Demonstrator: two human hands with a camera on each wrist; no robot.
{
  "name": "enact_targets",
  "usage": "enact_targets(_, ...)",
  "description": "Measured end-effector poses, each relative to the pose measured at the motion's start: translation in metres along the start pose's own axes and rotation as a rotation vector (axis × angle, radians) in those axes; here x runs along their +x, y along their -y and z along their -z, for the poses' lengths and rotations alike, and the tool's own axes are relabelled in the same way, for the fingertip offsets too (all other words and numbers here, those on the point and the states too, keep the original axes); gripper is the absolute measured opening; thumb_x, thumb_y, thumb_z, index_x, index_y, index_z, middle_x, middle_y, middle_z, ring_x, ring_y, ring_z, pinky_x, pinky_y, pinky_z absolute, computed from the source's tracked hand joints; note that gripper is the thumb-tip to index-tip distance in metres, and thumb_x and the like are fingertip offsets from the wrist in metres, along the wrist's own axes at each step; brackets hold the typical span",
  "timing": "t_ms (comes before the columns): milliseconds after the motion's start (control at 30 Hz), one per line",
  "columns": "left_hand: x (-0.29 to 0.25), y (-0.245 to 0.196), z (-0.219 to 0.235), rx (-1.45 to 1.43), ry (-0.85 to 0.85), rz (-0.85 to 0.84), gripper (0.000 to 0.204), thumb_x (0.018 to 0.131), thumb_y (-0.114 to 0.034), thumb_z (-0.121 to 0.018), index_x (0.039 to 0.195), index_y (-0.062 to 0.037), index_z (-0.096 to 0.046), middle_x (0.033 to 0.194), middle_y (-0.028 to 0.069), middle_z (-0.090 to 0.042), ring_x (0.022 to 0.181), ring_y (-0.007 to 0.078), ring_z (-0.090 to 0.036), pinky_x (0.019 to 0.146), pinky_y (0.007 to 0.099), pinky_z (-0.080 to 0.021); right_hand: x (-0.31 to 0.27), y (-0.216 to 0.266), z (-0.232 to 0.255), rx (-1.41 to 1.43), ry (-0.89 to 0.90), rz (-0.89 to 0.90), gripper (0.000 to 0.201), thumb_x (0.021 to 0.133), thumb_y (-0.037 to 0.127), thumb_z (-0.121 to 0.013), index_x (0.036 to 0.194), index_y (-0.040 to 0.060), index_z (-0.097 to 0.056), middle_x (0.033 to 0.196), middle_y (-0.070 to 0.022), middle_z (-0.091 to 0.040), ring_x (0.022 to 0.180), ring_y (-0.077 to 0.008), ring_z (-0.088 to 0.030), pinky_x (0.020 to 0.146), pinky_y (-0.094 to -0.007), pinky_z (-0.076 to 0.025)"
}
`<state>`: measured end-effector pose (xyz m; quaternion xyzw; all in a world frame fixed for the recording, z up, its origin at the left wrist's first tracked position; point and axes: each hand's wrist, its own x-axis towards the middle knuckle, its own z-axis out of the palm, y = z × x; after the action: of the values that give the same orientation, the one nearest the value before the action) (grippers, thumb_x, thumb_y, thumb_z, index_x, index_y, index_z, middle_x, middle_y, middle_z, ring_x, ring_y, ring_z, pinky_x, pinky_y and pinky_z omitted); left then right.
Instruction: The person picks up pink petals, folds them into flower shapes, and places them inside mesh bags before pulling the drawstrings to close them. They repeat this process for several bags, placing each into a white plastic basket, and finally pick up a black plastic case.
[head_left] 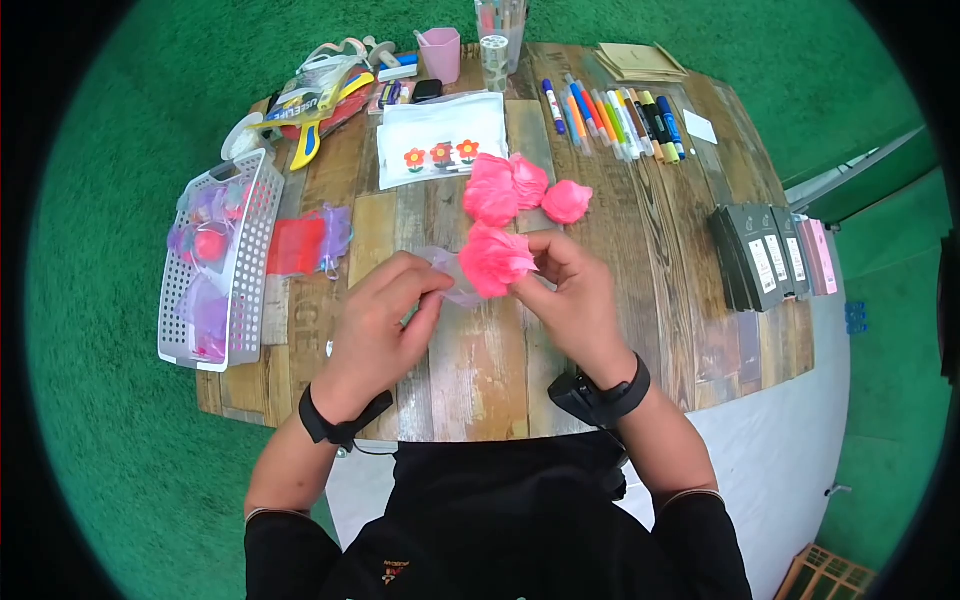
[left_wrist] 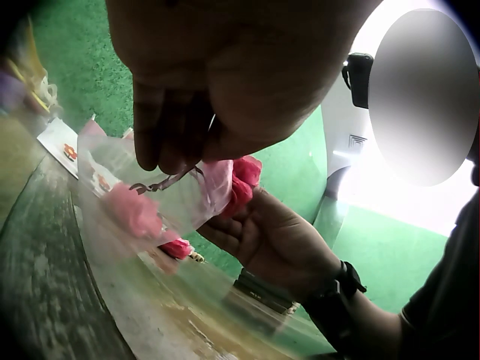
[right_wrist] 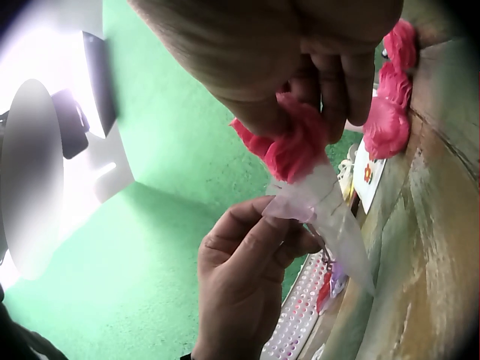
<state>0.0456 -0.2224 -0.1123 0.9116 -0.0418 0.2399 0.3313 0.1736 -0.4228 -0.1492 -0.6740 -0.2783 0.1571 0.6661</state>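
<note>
My left hand (head_left: 375, 318) pinches a sheer whitish drawstring pouch (left_wrist: 101, 225) by its mouth, where a thin dark cord shows in the left wrist view. Between thumb and fingers, my right hand (head_left: 580, 305) holds a bunch of pink artificial petals (head_left: 492, 262). In the right wrist view the lower end of these petals (right_wrist: 296, 150) meets the pouch's opening. Just beyond the hands, more pink petal clumps (head_left: 493, 190) lie on the wooden table, with a separate pink clump (head_left: 567, 202) to their right.
A white perforated basket (head_left: 245, 270) with colored pouches stands at left, beside a red pouch (head_left: 296, 247). Behind the petals lies a white flower-print pouch (head_left: 400, 130). Markers (head_left: 620, 125) lie at back right; black boxes (head_left: 745, 260) stand at the right edge.
</note>
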Motion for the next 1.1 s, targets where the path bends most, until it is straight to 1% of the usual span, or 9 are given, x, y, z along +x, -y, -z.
enact_targets(133, 0.001, 0.0, -0.001, -0.009, 0.007, 0.01, 0.017, 0.088, 0.008, -0.072, 0.103, -0.0009, -0.072, 0.1, 0.0137, -0.07, 0.091, 0.0345, -0.072, 0.079, 0.0394, -0.058, 0.0, 0.001, -0.001, 0.041, 0.036, 0.045, 0.029, 0.094, 0.002, -0.076, 0.122, -0.0022, -0.072, 0.113, -0.009, -0.079, 0.107, -0.0154, -0.075, 0.101, -0.0321, -0.057)
enact_targets(233, 0.001, -0.001, -0.002, 0.004, 0.011, 0.008, 0.016, 0.088, 0.007, -0.072, 0.102, -0.0006, -0.072, 0.1, 0.0137, -0.07, 0.091, 0.0344, -0.072, 0.078, 0.0397, -0.058, -0.001, 0.0, 0.001, 0.149, 0.065, -0.011, 0.03, 0.093, 0.002, -0.077, 0.123, -0.0025, -0.073, 0.116, -0.0083, -0.079, 0.111, -0.0165, -0.074, 0.104, -0.033, -0.055)
enact_targets(433, 0.002, -0.002, -0.002, 0.046, 0.03, -0.002, 0.019, 0.083, 0.006, -0.075, 0.101, -0.0003, -0.071, 0.1, 0.0139, -0.07, 0.091, 0.0348, -0.072, 0.078, 0.0406, -0.059, -0.007, 0.009, 0.0, 0.216, 0.208, 0.17, 0.033, 0.091, 0.004, -0.078, 0.123, -0.0013, -0.074, 0.119, -0.0096, -0.079, 0.115, -0.0181, -0.073, 0.105, -0.0333, -0.054)
enact_targets(467, 0.002, -0.003, -0.002, 0.047, 0.04, -0.002, 0.02, 0.083, 0.005, -0.075, 0.102, -0.0003, -0.071, 0.1, 0.0139, -0.07, 0.091, 0.035, -0.072, 0.078, 0.0407, -0.059, -0.007, 0.012, -0.001, 0.128, 0.218, 0.206, 0.032, 0.091, 0.005, -0.078, 0.123, -0.0009, -0.074, 0.117, -0.012, -0.08, 0.11, -0.0179, -0.074, 0.1, -0.0327, -0.055)
enact_targets(567, 0.003, -0.006, -0.003, 0.036, 0.038, -0.02, 0.021, 0.083, 0.005, -0.076, 0.103, -0.0001, -0.072, 0.1, 0.014, -0.07, 0.09, 0.0353, -0.072, 0.078, 0.0409, -0.059, -0.007, 0.02, 0.001, -0.091, 0.234, 0.044, 0.031, 0.093, 0.007, -0.077, 0.122, -0.0012, -0.074, 0.113, -0.0142, -0.08, 0.105, -0.0179, -0.075, 0.093, -0.0329, -0.057)
enact_targets(667, 0.0, -0.003, -0.006, 0.024, 0.033, -0.016, 0.021, 0.083, 0.005, -0.076, 0.104, -0.0001, -0.072, 0.101, 0.0139, -0.07, 0.09, 0.0351, -0.072, 0.078, 0.0408, -0.059, -0.007, 0.002, -0.004, -0.034, 0.128, 0.095, 0.029, 0.094, 0.008, -0.078, 0.12, -0.0019, -0.074, 0.106, -0.0142, -0.08, 0.099, -0.018, -0.076, 0.088, -0.0334, -0.058)
enact_targets(967, 0.001, -0.002, -0.003, 0.016, 0.079, -0.029, 0.018, 0.085, 0.006, -0.074, 0.101, -0.0012, -0.071, 0.099, 0.0138, -0.07, 0.091, 0.0337, -0.073, 0.079, 0.0392, -0.058, -0.006, -0.002, -0.002, -0.016, 0.115, -0.044, 0.023, 0.095, 0.008, -0.078, 0.115, -0.004, -0.074, 0.1, -0.0136, -0.08, 0.09, -0.0172, -0.078, 0.083, -0.0317, -0.061)
enact_targets(1067, 0.001, -0.003, -0.001, 0.013, 0.101, -0.041, 0.019, 0.085, 0.007, -0.074, 0.101, -0.0017, -0.071, 0.1, 0.0138, -0.07, 0.092, 0.0332, -0.073, 0.079, 0.0385, -0.058, -0.007, 0.0, -0.006, -0.014, 0.106, -0.066, 0.023, 0.093, 0.008, -0.079, 0.114, -0.0023, -0.074, 0.102, -0.014, -0.079, 0.09, -0.0212, -0.078, 0.084, -0.0336, -0.061)
enact_targets(1100, 0.001, -0.003, -0.001, 0.013, 0.108, -0.047, 0.019, 0.085, 0.007, -0.074, 0.101, -0.0018, -0.071, 0.1, 0.0137, -0.07, 0.093, 0.0331, -0.073, 0.079, 0.0386, -0.058, -0.006, 0.005, -0.005, -0.129, 0.122, 0.007, 0.024, 0.092, 0.008, -0.08, 0.113, -0.0011, -0.075, 0.103, -0.0143, -0.078, 0.091, -0.0242, -0.077, 0.084, -0.0348, -0.061)
